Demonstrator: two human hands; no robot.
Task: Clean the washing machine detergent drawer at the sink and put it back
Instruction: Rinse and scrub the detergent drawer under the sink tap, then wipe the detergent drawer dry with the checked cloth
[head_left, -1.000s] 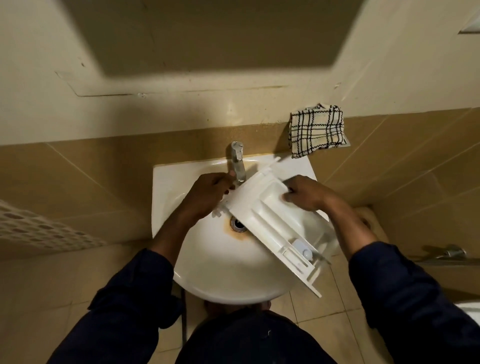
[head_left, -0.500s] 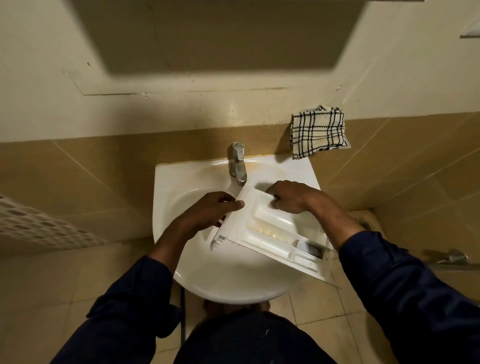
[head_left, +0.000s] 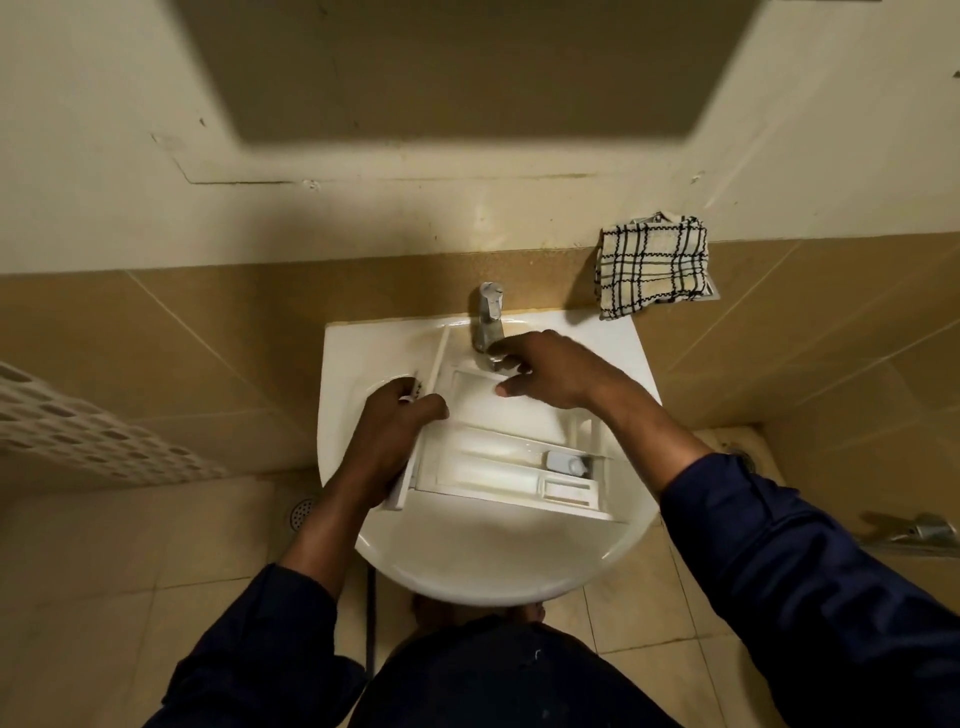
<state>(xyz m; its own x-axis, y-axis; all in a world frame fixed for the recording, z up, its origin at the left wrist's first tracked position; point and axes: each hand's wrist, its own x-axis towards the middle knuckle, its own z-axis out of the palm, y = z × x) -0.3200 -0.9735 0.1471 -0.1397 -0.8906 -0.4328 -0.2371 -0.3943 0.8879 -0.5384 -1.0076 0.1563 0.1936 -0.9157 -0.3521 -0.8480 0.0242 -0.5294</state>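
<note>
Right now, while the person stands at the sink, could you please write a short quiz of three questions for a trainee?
1. True or false: the drawer lies in the sink with its compartments facing up.
2. Fill in: the fingers of the right hand are at the ____.
3. The left hand grips: A) the drawer; B) a sponge; C) a bottle.
Key: 1 true; 2 tap; 3 A.
</note>
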